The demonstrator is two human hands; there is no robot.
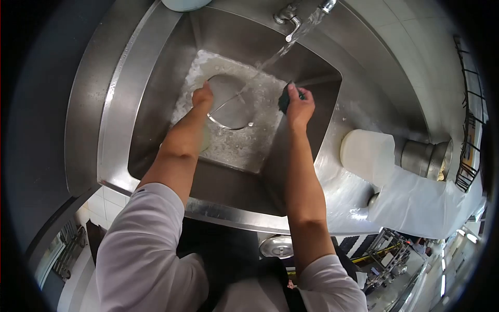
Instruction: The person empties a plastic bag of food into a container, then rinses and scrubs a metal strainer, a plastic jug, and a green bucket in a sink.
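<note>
Inside a steel sink (156, 114), my left hand (202, 95) is closed on the edge of a round, shiny-rimmed vessel (228, 96). This vessel lies partly in cloudy, sudsy water (249, 148), so its depth and exact kind are hard to tell. A stream of running water crosses it. Over the sink's right side, my right hand (301, 108) grips a dark green scouring pad (284, 100), held apart from the vessel. Something pale green (205, 139) shows in the water beside my left forearm, mostly hidden.
Water pours from a tap (327, 6) at the back; a second spout (292, 28) is beside it. On the right counter stand a whitish plastic container (366, 154) and a metal pot (416, 158), near a translucent sheet (416, 203). A wire rack (470, 109) hangs far right.
</note>
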